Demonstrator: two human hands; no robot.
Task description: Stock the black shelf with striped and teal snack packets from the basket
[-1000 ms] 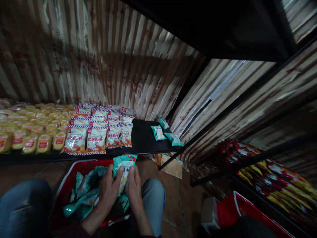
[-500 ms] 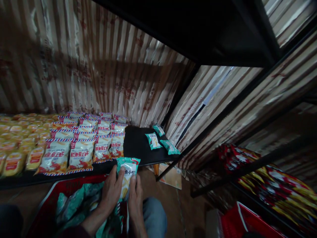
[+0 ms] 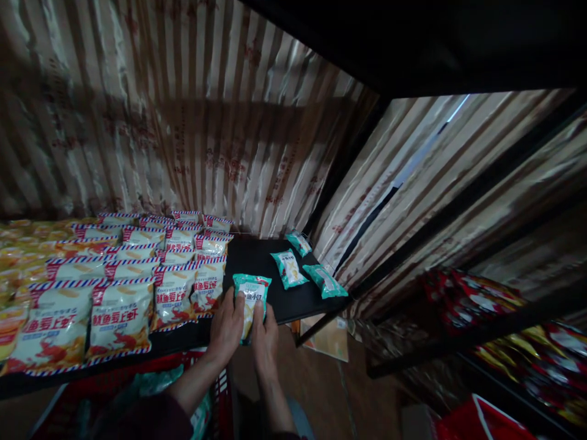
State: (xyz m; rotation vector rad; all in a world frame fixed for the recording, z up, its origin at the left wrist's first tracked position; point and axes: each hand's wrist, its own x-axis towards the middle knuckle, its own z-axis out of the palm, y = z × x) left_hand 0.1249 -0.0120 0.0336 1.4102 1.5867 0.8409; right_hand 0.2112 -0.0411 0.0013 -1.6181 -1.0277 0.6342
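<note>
Both my hands grip one teal snack packet (image 3: 252,299) over the front edge of a black shelf (image 3: 257,263). My left hand (image 3: 228,327) holds its left side with the thumb on the front. My right hand (image 3: 265,339) holds its lower right side. Three more teal packets (image 3: 289,267) lie flat on the shelf's right end, farther back. Just left of my hands stand rows of white packets with red and blue striped edges (image 3: 174,296).
Yellow packets (image 3: 13,256) fill the shelf's far left. A red basket (image 3: 137,391) with teal packets sits below the shelf by my left arm. Another black shelf (image 3: 504,318) at right carries red and yellow packets. A red crate (image 3: 477,421) is at bottom right.
My hands have lifted the teal packet up out of the red basket and forward to the shelf's front edge. The view has moved closer to the shelf.
</note>
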